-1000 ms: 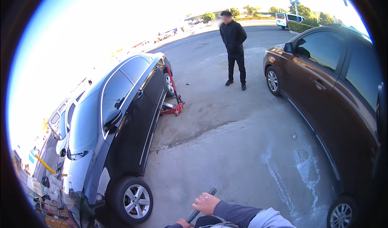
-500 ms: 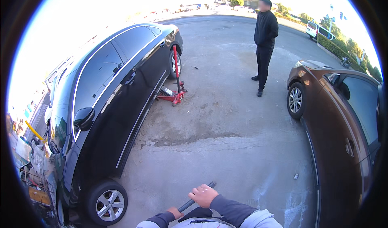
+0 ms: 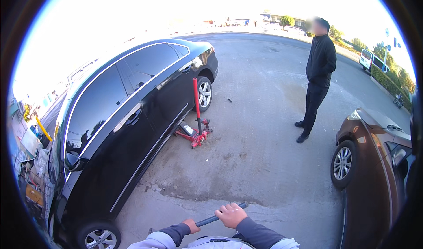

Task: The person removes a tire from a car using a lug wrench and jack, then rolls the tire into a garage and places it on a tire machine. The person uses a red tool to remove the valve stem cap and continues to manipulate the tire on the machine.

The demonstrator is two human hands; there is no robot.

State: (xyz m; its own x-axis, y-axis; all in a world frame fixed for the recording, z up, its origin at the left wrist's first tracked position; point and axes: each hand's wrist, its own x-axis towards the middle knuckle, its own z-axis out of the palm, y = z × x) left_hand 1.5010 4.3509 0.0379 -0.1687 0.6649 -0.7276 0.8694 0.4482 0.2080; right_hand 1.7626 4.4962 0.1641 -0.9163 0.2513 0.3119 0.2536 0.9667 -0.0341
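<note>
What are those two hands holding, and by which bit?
A grey bar: the right hand grips it just short of its right end, and the left hand grips it further left.

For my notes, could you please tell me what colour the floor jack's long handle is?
The handle is red, dark at the bottom, in the head view.
</note>
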